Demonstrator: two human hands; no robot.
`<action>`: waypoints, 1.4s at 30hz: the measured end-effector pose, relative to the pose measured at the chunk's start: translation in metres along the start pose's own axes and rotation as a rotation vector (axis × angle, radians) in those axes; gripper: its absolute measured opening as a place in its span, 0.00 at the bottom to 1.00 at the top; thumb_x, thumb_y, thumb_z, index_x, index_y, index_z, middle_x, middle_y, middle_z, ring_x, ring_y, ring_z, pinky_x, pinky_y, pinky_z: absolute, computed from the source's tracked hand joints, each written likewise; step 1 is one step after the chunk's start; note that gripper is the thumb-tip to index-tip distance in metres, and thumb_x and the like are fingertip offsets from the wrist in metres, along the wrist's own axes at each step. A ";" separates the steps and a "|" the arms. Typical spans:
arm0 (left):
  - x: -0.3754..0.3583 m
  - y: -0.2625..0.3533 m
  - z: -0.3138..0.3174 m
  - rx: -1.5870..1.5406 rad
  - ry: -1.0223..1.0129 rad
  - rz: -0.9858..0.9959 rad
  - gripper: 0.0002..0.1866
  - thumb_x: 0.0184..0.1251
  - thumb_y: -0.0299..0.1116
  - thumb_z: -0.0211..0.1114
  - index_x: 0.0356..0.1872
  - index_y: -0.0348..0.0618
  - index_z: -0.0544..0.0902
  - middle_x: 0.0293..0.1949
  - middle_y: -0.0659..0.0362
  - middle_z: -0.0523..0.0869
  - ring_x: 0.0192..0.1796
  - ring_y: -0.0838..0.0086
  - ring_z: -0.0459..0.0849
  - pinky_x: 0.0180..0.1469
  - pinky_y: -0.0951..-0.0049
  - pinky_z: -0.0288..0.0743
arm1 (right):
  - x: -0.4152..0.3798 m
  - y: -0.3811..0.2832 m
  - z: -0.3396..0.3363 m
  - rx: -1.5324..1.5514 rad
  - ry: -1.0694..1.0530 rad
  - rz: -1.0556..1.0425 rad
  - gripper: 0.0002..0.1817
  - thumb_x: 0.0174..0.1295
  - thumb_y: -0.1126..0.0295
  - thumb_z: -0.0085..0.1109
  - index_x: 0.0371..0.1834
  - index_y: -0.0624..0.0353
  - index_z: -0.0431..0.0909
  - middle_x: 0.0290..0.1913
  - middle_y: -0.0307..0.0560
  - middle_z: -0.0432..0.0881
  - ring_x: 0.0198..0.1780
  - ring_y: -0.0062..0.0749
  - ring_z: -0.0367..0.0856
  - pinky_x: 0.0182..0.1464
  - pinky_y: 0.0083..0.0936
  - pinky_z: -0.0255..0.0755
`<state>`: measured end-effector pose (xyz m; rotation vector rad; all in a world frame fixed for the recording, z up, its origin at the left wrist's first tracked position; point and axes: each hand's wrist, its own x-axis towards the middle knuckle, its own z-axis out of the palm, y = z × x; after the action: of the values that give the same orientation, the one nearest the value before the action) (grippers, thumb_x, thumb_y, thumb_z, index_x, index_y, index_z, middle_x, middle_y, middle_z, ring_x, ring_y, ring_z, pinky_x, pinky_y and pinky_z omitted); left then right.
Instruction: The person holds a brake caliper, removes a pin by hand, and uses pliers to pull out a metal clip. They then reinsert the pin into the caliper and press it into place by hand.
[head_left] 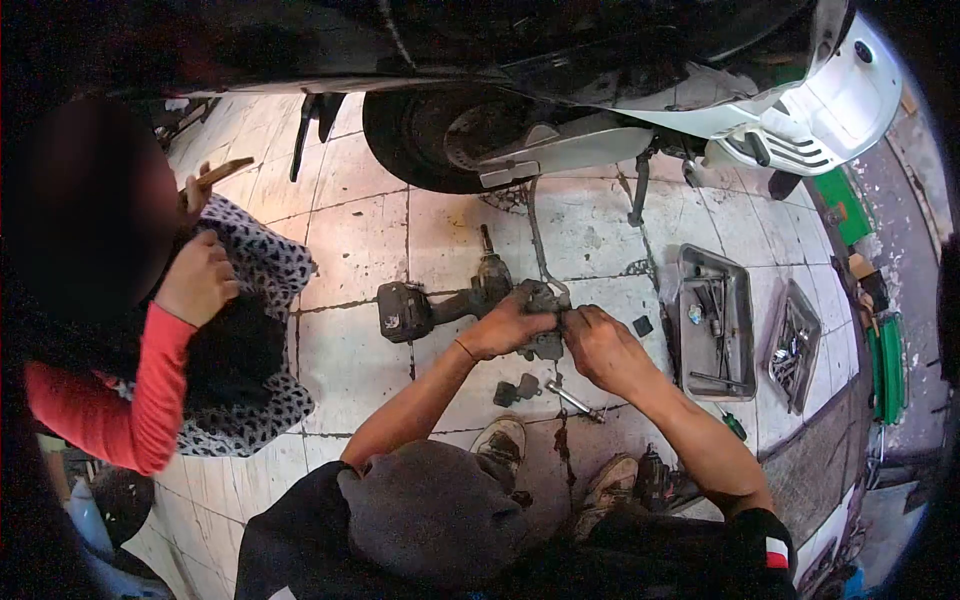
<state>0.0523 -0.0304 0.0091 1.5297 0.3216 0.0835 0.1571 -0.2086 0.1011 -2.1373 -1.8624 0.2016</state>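
Hands meet over a small metal part (pixel 545 300) on the tiled floor (pixel 360 230), just near of the scooter's rear wheel (pixel 430 135). The left hand (pixel 505 325) wraps its fingers round the part's left side, holding it firm; the right hand (pixel 600 345) pinches at the right side, fingers curled narrow, though I cannot tell exactly what they grip. A hose (pixel 535 235) runs from the part up toward the wheel. Just left lies a power drill (pixel 440 305). Near the hands sit a small dark piece (pixel 515 390) and a shiny socket bar (pixel 575 400). Right of them, two metal trays (pixel 745 300) hold tools. Far left, another person in a red sleeve (pixel 150 390) sits.
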 end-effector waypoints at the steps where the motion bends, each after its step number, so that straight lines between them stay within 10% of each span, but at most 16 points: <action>1: -0.003 0.004 0.002 0.002 0.001 0.005 0.33 0.66 0.39 0.69 0.66 0.31 0.68 0.53 0.52 0.83 0.52 0.71 0.80 0.56 0.71 0.77 | -0.002 0.002 0.005 0.002 0.002 0.002 0.13 0.55 0.79 0.55 0.44 0.66 0.75 0.43 0.60 0.80 0.49 0.54 0.81 0.53 0.41 0.79; 12: -0.013 0.004 -0.012 0.041 -0.076 -0.050 0.32 0.79 0.43 0.54 0.77 0.40 0.59 0.68 0.52 0.74 0.66 0.69 0.74 0.67 0.69 0.70 | -0.005 -0.003 0.014 0.393 0.288 0.097 0.07 0.62 0.77 0.64 0.42 0.67 0.80 0.37 0.60 0.84 0.37 0.55 0.84 0.39 0.39 0.78; 25: -0.003 -0.028 -0.008 0.076 0.061 -0.028 0.26 0.78 0.37 0.53 0.72 0.38 0.66 0.62 0.54 0.79 0.60 0.71 0.78 0.63 0.70 0.74 | -0.001 0.007 0.009 0.547 0.096 0.279 0.08 0.61 0.72 0.66 0.38 0.65 0.81 0.28 0.57 0.83 0.29 0.48 0.84 0.34 0.36 0.77; 35: -0.019 0.050 -0.004 0.087 -0.076 -0.069 0.36 0.69 0.43 0.63 0.71 0.31 0.65 0.56 0.49 0.81 0.51 0.72 0.80 0.50 0.71 0.77 | 0.000 0.037 0.007 0.281 0.360 -0.326 0.12 0.59 0.72 0.66 0.47 0.60 0.83 0.46 0.50 0.84 0.45 0.45 0.84 0.49 0.36 0.81; 42: -0.007 0.052 -0.011 0.056 -0.091 -0.101 0.28 0.76 0.43 0.48 0.68 0.33 0.68 0.51 0.53 0.81 0.50 0.72 0.78 0.50 0.72 0.76 | 0.002 0.057 -0.007 0.020 0.388 -0.527 0.17 0.55 0.72 0.65 0.49 0.56 0.82 0.51 0.46 0.82 0.51 0.40 0.82 0.54 0.33 0.80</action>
<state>0.0502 -0.0196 0.0614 1.5644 0.3301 -0.0753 0.2128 -0.2144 0.0903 -1.4625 -2.0731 -0.2870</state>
